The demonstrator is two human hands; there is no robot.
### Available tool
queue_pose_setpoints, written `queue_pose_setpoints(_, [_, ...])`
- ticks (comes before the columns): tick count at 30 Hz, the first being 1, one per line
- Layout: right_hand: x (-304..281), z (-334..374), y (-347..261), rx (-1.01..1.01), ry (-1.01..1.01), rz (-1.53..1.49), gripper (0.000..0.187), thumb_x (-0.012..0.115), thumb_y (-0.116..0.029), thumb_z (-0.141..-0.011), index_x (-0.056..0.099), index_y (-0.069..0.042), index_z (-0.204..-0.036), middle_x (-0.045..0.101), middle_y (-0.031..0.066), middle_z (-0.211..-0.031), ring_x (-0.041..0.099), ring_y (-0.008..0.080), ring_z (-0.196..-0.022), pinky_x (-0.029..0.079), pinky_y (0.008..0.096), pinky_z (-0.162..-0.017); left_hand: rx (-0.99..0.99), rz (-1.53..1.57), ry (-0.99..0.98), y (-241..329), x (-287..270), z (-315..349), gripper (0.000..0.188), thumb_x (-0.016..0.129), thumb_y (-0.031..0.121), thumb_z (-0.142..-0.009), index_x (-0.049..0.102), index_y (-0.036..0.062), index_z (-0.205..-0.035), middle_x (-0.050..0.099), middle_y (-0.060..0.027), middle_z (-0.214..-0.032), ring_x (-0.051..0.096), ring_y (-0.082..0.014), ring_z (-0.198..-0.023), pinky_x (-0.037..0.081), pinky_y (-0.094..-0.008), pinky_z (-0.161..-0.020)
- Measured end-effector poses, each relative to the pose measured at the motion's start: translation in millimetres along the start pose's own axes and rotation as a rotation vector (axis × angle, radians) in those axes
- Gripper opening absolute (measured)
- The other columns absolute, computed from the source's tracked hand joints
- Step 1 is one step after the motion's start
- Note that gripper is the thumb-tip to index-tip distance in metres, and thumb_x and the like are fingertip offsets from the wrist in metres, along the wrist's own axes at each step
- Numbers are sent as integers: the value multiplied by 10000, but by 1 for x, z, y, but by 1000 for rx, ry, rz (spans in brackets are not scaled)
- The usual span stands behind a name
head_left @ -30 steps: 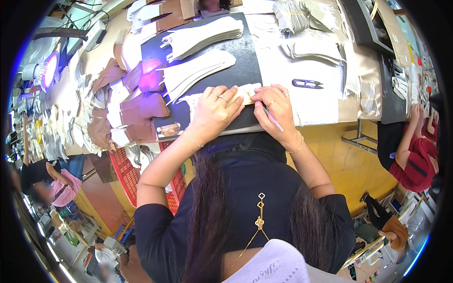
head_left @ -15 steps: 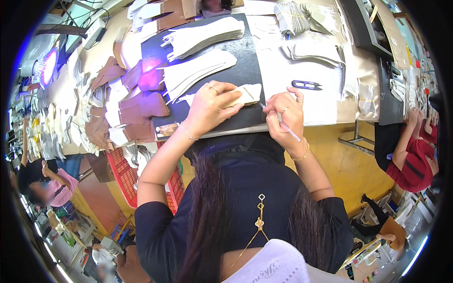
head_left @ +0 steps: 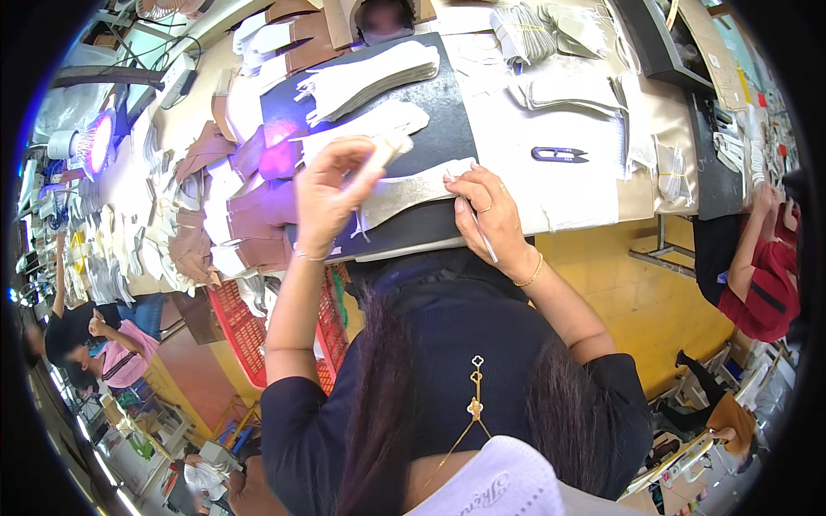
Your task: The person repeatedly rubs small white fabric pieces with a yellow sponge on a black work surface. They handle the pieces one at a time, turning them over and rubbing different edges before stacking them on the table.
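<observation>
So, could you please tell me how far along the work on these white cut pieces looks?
Looks done: two fanned stacks of white pieces lie on the black mat. In hand: the left hand lifts a small pale piece, while the right hand, holding a thin pen-like tool, presses a long white piece flat. Left: bundled pieces wait further back.

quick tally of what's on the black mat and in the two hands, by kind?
White cut-piece stacks on the black mat: 2
Pale cut piece under the right hand: 1
Small pale piece in the left hand: 1
Thin pen-like tool in the right hand: 1
Total: 5
</observation>
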State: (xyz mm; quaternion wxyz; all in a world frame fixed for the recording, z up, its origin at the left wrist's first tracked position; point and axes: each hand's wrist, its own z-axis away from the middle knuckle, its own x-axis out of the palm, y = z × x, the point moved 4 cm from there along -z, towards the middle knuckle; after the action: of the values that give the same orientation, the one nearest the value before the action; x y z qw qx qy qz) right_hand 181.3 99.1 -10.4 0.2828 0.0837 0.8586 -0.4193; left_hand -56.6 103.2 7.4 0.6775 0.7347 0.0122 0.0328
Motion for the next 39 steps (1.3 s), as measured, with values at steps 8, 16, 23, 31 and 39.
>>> queue_pose_setpoints(8, [0, 2, 4, -11, -9, 24, 309, 651, 22, -840, 610, -57, -1136, 648, 108, -1049, 636, 304, -998, 455, 489, -1079, 397, -470, 311, 104, -86, 1, 334, 772, -30, -846, 670, -21, -1164, 663, -152, -1246, 648, -190, -1057, 550, -314, -880])
queue_pose_setpoints(16, [-19, -3, 6, 70, 57, -90, 280, 597, 49, -888, 622, -50, -1149, 666, 128, -1129, 637, 316, -1065, 403, 532, -1129, 455, -1049, -83, 12, 3, -36, 235, 852, 167, -782, 784, 86, -991, 727, -88, -1076, 694, -253, -958, 564, -368, -827])
queue_pose_setpoints(23, [-47, 1, 16, 150, 104, 23, 240, 570, -17, -936, 623, -54, -1167, 653, 145, -1155, 618, 312, -1117, 354, 554, -1153, 494, -948, -335, -1, 55, 11, 196, 830, 175, -781, 770, 84, -944, 707, -88, -1083, 653, -261, -991, 530, -389, -852])
queue_pose_setpoints(31, [-41, 0, 11, 124, 65, 29, 238, 576, -19, -929, 622, -52, -1160, 650, 136, -1159, 617, 293, -1123, 355, 540, -1133, 497, -977, -283, -8, 68, 13, 203, 855, 187, -758, 777, 114, -930, 727, -49, -1051, 663, -240, -940, 515, -373, -802])
queue_pose_setpoints(39, [-28, -5, 10, 147, 0, 4, 146, 664, -20, -846, 655, -58, -987, 709, 113, -1008, 676, 262, -1076, 390, 473, -1082, 532, -1018, -282, -10, 71, 15, 197, 834, 184, -769, 772, 111, -941, 720, -53, -1076, 660, -241, -941, 510, -375, -791])
